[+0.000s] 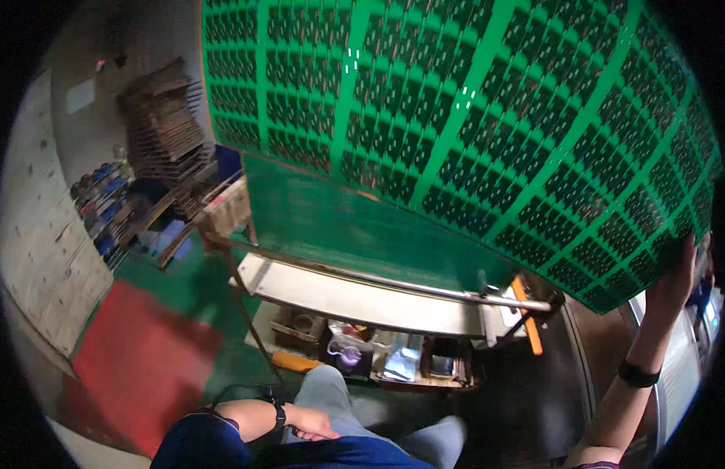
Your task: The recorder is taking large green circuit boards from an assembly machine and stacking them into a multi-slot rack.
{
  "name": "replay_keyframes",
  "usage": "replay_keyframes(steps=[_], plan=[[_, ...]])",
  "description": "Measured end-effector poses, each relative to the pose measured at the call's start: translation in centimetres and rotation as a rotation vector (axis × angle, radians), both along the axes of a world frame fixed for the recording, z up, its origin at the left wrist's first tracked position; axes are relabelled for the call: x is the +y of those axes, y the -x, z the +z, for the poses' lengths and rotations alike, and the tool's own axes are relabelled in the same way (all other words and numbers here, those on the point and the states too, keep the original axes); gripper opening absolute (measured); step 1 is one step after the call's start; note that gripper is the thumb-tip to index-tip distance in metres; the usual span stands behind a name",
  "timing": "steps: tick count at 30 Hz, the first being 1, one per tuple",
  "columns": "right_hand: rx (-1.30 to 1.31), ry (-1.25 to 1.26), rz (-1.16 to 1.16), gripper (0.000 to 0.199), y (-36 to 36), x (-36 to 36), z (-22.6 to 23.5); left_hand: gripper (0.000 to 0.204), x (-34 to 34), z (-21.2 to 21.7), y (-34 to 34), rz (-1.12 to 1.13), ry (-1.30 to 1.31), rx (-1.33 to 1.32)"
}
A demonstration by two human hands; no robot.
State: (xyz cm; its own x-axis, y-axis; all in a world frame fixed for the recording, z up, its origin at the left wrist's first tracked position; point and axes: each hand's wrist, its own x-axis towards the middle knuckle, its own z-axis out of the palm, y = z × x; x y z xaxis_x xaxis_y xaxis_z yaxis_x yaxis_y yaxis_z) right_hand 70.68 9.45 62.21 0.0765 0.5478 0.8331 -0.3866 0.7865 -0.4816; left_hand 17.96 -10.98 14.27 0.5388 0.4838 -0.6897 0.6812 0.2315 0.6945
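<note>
Support for the large, flat green panel (472,117), patterned with dark rectangular blocks in rows, is coming, as far as I am seeing, from my bare right hand (672,283) near its lower right corner. The panel is filling the upper middle and right of my view, slanting above the long white shelf (354,301) and the grey metal rail (393,286), its lower edge dropping toward the right. My right fingers are reaching up at the edge into shadow, and I cannot tell whether they are pinching it or only bracing it. My bare left hand (311,426) is lying low, well apart from the panel, its fingers bending loosely; whether they are closing on anything I cannot tell. For holding well, I am judging that so wide a piece is needing light, even pressure at the edge, a steady wrist and clearance around its low corner, since knocks could be scuffing or flexing it.
</note>
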Motion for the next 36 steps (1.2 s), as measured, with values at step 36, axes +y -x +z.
replay_keyframes(steps=[36], plan=[[-0.032, 0.328, 0.075, 0.042, 12.3, 10.8, -0.9, 0.065, 3.1, -3.6, 3.9, -0.01, -0.053, -0.097]])
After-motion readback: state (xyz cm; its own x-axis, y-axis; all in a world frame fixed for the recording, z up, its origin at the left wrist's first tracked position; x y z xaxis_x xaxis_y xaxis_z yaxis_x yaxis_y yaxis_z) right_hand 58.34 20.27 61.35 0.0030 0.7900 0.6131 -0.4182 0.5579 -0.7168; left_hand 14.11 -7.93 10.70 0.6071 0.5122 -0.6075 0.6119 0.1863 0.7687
